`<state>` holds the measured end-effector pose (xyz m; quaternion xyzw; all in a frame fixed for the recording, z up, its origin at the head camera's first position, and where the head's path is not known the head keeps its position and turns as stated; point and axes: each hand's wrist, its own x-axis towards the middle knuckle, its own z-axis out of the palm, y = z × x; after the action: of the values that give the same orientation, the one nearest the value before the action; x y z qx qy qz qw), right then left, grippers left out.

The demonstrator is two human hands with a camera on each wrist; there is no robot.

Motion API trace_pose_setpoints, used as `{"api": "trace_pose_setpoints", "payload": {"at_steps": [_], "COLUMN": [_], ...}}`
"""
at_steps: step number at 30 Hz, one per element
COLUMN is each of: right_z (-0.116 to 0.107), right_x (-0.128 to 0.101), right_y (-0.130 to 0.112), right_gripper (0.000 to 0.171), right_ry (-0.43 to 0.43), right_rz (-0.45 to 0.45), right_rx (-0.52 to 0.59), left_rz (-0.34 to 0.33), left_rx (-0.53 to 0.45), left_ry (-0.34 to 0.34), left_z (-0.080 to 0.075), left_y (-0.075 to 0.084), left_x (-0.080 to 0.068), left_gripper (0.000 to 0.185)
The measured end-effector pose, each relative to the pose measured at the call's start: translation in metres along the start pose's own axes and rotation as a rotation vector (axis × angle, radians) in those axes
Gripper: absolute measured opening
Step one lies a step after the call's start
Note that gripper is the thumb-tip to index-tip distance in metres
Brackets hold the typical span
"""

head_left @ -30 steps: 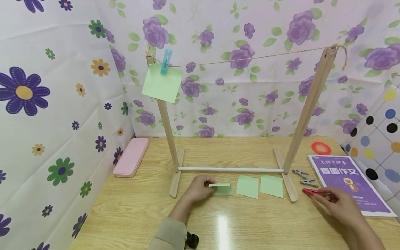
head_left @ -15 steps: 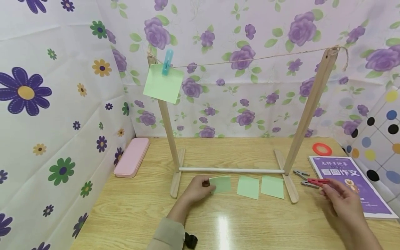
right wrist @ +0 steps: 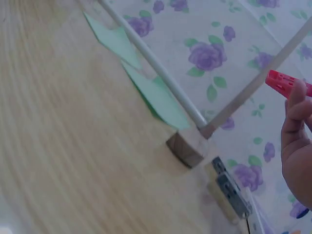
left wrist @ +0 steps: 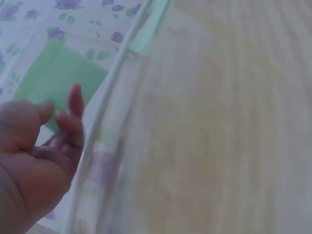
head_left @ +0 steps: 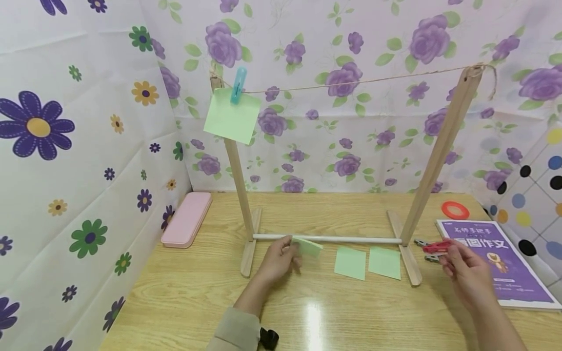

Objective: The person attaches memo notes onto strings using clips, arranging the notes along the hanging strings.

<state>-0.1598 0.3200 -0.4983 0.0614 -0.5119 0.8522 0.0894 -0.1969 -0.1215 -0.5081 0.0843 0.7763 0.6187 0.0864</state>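
We see the green sticky note (head_left: 309, 246) now lifted clear of the wooden table (head_left: 184, 297), pinched at its left edge by the left hand (head_left: 277, 261) and held just in front of the white crossbar (head_left: 351, 239) of the wooden drying rack (head_left: 434, 156); half a second ago it hung lower, and a second ago it was only peeling off the tabletop. In our left wrist view the fingers (left wrist: 74, 109) curl against the note (left wrist: 53, 78), though that frame is blurred. The right hand (head_left: 467, 275) has risen from the table and come toward the rack's right foot, its fingers closed on a red clothespin (head_left: 436, 246), whose ribbed tip shows above a fingertip (right wrist: 292, 105) in our right wrist view. Two more green notes (head_left: 368, 262) lie flat where they lay before, and two metal clips (head_left: 428, 249) rest beside the foot, just under the raised pin. On the string (head_left: 351, 82) a blue clothespin (head_left: 238, 85) holds a hung note (head_left: 230, 119), unchanged. A purple workbook (head_left: 505, 258), a red tape ring (head_left: 455, 210) and a pink pencil case (head_left: 186, 219) sit farther out.
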Motion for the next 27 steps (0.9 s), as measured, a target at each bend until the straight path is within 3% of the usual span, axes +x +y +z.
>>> {"api": "trace_pose_setpoints", "payload": {"at_steps": [4,8,15,18,23,27], "right_z": [0.011,0.026,0.055,0.070,0.100,0.125], "right_x": [0.007,0.014,0.025,0.031,0.044,0.052], "right_y": [-0.003,-0.007,-0.021,-0.030,-0.046,-0.059], "right_gripper": [0.030,0.032,0.033,0.032,0.028,0.023], "right_ry": [-0.096,-0.154,-0.273,-0.276,-0.280,-0.299], "right_rz": [-0.006,-0.055,-0.107,-0.119,-0.148,-0.164], "right_rx": [0.041,0.074,0.039,-0.054,-0.189,-0.212], "left_rz": [0.011,0.030,0.064,0.086,0.176,0.198], "left_rx": [-0.140,-0.200,-0.173,-0.157,-0.112,-0.165], "left_ry": [0.068,0.127,0.173,0.180,0.195,0.228], "left_z": [0.000,-0.003,-0.011,-0.015,-0.020,-0.023], "left_y": [0.018,0.030,0.045,0.053,0.074,0.094], "left_x": [0.003,0.008,0.013,0.016,0.023,0.027], "left_gripper": [0.017,0.018,0.027,0.028,0.019,0.020]}}
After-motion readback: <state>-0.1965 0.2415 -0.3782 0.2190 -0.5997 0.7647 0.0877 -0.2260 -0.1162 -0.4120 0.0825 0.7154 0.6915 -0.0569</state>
